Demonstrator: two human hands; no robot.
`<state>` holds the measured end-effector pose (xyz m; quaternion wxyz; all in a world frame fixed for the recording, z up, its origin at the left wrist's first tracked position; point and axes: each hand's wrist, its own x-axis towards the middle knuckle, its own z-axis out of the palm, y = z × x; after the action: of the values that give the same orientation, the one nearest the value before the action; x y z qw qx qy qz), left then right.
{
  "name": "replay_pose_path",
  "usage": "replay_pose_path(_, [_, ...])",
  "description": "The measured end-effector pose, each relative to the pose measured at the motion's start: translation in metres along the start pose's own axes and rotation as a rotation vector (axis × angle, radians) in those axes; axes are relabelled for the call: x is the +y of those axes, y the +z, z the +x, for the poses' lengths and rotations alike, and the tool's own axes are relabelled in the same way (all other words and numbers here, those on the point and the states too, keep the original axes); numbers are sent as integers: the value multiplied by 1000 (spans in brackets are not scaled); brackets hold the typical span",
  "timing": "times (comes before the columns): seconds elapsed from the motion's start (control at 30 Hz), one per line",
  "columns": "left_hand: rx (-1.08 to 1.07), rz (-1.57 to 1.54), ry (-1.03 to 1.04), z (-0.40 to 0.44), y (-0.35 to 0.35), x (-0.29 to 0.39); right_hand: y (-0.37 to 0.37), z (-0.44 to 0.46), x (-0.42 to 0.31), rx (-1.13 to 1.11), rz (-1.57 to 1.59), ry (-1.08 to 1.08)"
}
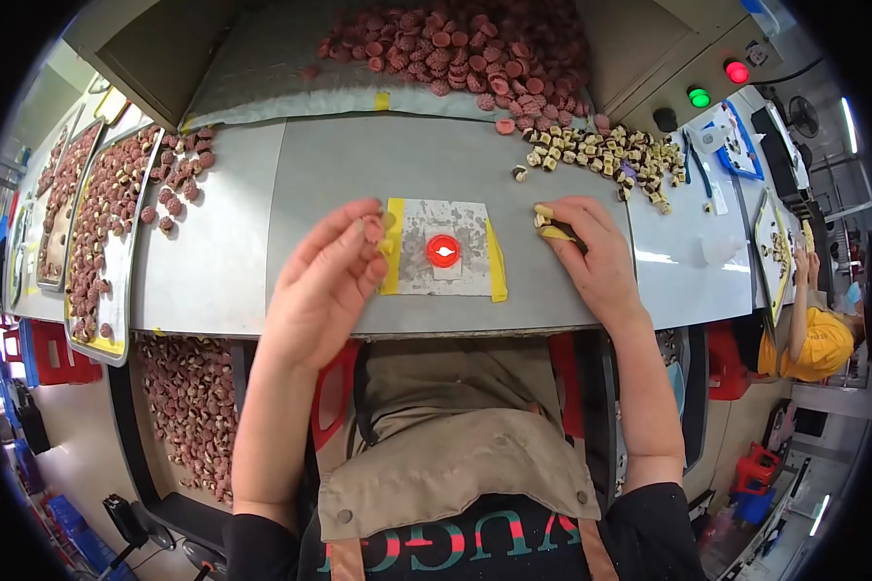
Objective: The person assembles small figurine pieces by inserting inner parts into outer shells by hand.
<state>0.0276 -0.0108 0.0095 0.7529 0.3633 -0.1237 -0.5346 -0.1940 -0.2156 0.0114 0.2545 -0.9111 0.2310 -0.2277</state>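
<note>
My left hand (pixel 325 271) is raised just left of a grey plate, its fingertips closed on a small pink bumpy cup (pixel 372 229). My right hand (pixel 596 257) rests over the table to the right of that plate. Between its thumb and forefinger, which have yellow coverings, is a small cream piece (pixel 541 221), partly hidden. The spotted grey plate (pixel 417 276) lies between my hands, with yellow tape along both sides. A round red fixture (pixel 443 251) with a bright white opening sits at its middle.
A large heap of pink cups (pixel 455 53) lies at the back. Several cream-and-dark pieces (pixel 601 155) are scattered at the back right. Trays of joined pink-and-cream pieces (pixel 111 203) stand at left. A machine panel has green (pixel 700 98) and red lights. Another person (pixel 814 339) sits far right.
</note>
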Motion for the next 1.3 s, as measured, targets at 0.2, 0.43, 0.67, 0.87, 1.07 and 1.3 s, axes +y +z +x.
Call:
replay_pose_path(0.2, [-12, -136, -35, -8, 3, -24, -4, -1, 0, -30, -51, 63])
replay_pose_path(0.43, [-39, -234, -31, -9, -3, -23, -6, 0, -10, -66, 57, 179])
replay_pose_path(0.67, [-62, -251, -14, -10, -5, -24, -25, 10, -19, -221, -87, 37])
replay_pose_path(0.87, [-86, -251, -20, -9, -7, -24, -22, 20, -22, -266, -45, 89])
replay_pose_path(1.07, [-91, -246, -33, -9, -7, -24, -10, 32, -21, -247, -193, -20])
replay_pose_path(1.3, [-103, -283, -60, -9, -9, -23, -12, 23, -27, -156, -206, 2])
